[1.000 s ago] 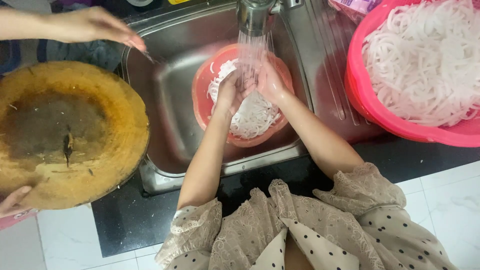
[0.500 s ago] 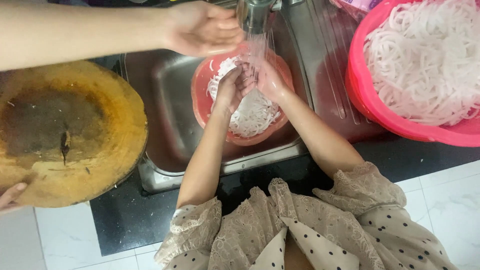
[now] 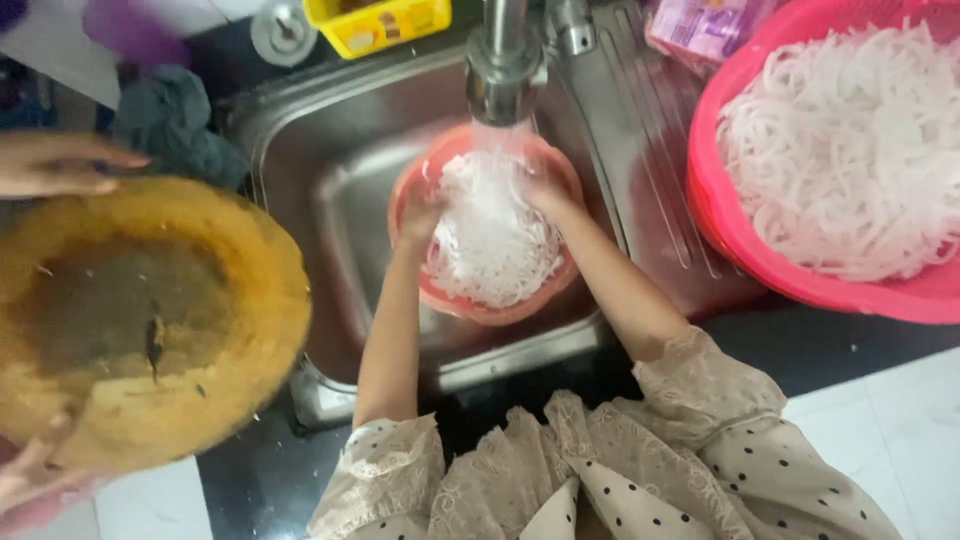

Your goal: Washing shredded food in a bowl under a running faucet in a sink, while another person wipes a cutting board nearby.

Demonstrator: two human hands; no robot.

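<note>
Co-worker's hand — back (leftward)

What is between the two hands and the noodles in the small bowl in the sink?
Nothing visible. The left hand and right hand already rest on the white noodles inside the small red bowl, with only tap water falling on them.

Beige lace sleeves (polka-dot fabric)
</note>
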